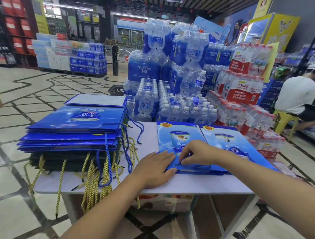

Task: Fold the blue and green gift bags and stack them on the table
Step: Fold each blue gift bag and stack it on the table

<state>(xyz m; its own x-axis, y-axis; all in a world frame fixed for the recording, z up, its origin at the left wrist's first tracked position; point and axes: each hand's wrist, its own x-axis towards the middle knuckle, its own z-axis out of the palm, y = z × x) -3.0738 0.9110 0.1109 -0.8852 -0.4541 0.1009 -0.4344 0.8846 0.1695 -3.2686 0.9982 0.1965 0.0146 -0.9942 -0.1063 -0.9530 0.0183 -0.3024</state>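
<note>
A person stands at a shop counter [174, 186]. On its left side sits a tall stack [72, 130] of flattened bags, blue ones on top of dark green bags [50, 161], with cords hanging over the near edge. Toward the right edge a blue gift bag [173, 135] lies flat, a second blue bag [231, 141] just beside it. The left hand [155, 166] presses flat, fingers straight, on the bag's near left corner. The right hand [196, 153], fingers curled, pinches its handle end. Most folding looks done; these two seem left to stack.
</note>
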